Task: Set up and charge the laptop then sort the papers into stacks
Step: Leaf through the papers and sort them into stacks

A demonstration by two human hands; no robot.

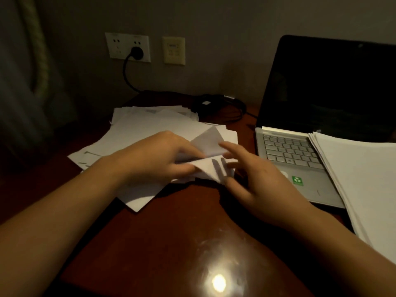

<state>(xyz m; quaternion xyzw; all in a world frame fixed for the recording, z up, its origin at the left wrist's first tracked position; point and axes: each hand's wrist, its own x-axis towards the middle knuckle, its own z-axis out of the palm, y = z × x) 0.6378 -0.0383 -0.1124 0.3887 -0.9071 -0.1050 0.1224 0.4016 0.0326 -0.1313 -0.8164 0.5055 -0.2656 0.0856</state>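
Left hand (158, 156) pinches sheet (206, 169); right hand (263, 183) beneath.

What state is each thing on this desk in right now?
laptop: lid open, screen dark.
plug: in the wall socket.
charger cable: bunched behind the papers.
loose papers: untidy pile on the desk.
stack: neat, overlapping the laptop's right side.
bent sheet: lifted between both hands.
left hand: pinches the bent sheet.
right hand: fingers at the sheet, grip unclear.
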